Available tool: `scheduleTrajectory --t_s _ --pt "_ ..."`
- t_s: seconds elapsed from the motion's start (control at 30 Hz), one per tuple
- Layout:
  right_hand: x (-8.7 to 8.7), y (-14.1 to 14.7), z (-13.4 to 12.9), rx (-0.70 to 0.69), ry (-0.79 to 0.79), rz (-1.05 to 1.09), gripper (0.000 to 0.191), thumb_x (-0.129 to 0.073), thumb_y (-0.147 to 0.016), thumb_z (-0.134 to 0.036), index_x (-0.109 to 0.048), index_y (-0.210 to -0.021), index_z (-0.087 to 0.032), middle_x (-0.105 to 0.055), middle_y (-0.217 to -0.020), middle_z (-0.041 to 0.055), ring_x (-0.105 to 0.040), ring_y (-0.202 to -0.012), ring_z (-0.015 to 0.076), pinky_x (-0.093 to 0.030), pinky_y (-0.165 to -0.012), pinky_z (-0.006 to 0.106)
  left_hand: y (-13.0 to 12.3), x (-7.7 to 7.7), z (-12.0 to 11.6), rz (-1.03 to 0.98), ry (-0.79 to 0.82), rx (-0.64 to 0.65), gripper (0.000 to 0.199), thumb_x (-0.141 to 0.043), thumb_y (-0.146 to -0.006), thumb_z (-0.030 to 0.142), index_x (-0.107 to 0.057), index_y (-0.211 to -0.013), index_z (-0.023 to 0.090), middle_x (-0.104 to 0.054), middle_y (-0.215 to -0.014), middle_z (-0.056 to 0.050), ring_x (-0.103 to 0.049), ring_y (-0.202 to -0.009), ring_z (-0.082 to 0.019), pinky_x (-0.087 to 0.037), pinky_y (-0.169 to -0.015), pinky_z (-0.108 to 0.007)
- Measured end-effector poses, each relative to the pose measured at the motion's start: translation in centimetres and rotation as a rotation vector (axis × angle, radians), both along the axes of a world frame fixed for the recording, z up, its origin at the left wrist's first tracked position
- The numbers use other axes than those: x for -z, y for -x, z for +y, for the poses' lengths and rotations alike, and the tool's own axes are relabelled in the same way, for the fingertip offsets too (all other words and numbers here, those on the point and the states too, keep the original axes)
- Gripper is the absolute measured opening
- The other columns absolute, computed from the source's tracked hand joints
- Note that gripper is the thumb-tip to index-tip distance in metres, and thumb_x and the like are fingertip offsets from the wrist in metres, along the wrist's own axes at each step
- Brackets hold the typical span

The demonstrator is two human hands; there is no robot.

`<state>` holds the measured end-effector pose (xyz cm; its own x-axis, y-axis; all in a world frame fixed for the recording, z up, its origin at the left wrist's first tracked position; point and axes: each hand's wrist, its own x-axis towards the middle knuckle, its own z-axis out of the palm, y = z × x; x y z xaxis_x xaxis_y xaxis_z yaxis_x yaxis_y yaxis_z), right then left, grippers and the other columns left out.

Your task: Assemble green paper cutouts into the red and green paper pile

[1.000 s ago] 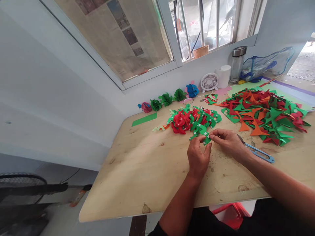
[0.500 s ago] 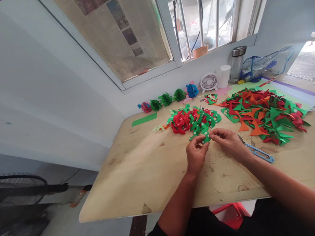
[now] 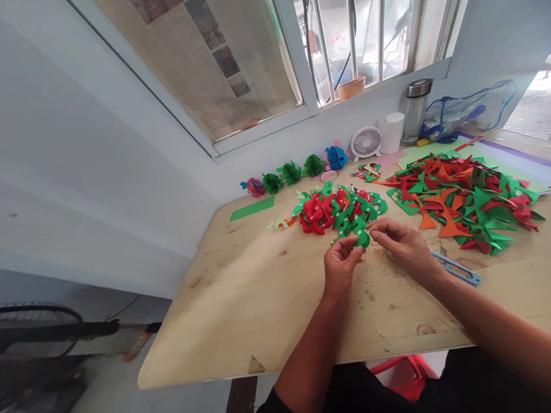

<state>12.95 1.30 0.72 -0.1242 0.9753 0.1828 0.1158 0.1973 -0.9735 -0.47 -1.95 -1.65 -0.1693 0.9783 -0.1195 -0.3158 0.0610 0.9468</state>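
Green paper piece [image 3: 363, 237] sits pinched in the left hand's [image 3: 341, 261] grip, between thumb and fingertips.

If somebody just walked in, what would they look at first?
Probably the big heap of red, green and orange paper scraps on the table's right side. Next, maybe the smaller red and green pile of cut paper shapes just beyond the hands. Behind it, by the wall, sits a bright blue paper figure.
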Motion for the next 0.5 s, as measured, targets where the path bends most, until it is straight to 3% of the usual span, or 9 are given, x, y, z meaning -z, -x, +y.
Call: scheduleTrajectory --t_s 0.23,0.5 --pt "0.04 0.00 -0.17 -0.080 -0.018 -0.042 0.023 -0.058 -0.078 -0.042 -0.062 -0.076 -0.019 -0.065 -0.078 0.0048 -0.059 -0.077 0.0188 -0.046 -0.070 0.031 0.05 0.15 0.14 -0.090 -0.011 -0.043 0.026 -0.072 -0.066 0.033 -0.065 -0.082 0.014 -0.068 -0.077 -0.005 -0.062 -0.067 -0.014 -0.045 -0.062 -0.025" --pt "0.53 -0.01 -0.29 -0.066 -0.125 -0.204 0.022 -0.054 -0.081 -0.038 -0.064 -0.077 -0.019 -0.068 -0.074 0.0037 -0.060 -0.070 0.0167 -0.046 -0.064 0.028 0.14 0.03 0.16 -0.186 0.003 -0.098 0.030 -0.070 -0.068 0.037 -0.061 -0.083 0.013 -0.068 -0.078 -0.006 -0.065 -0.065 -0.016 -0.045 -0.058 -0.025"
